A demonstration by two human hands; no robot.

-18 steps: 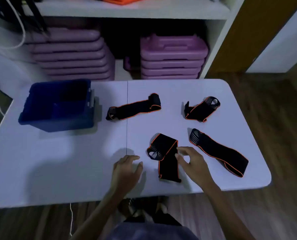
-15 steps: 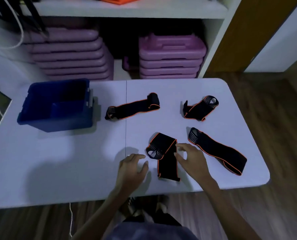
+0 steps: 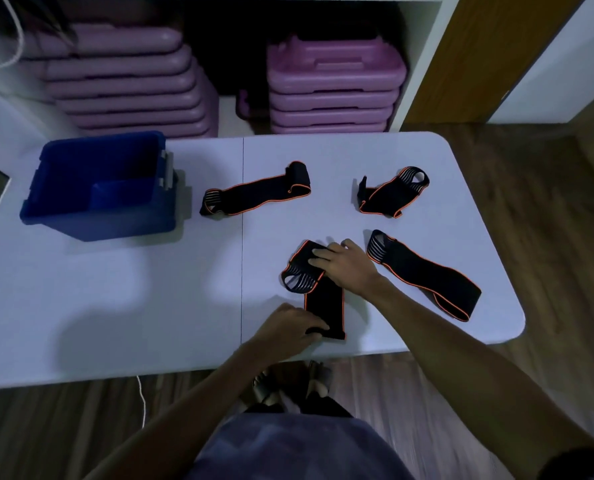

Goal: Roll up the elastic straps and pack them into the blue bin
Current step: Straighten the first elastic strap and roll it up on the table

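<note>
Right now both hands are on one folded strap (image 3: 324, 303) near the front edge of the table (image 3: 115, 306), a little right of its centre seam. The left hand (image 3: 288, 329) pinches the strap's near end, fingers closed on the fabric. The right hand (image 3: 349, 266) lies flat on the far, folded part, fingers spread and pressing down rather than gripping. Three more black straps with orange edging lie loose: a long strap (image 3: 257, 194) in the middle towards the back edge, a bunched strap (image 3: 392, 192) near the back right corner, and a flat strap (image 3: 423, 275) running towards the front right corner, just beside the right hand. The blue bin (image 3: 63, 216) stands at the back left corner, well apart from the straps, and looks empty.
</note>
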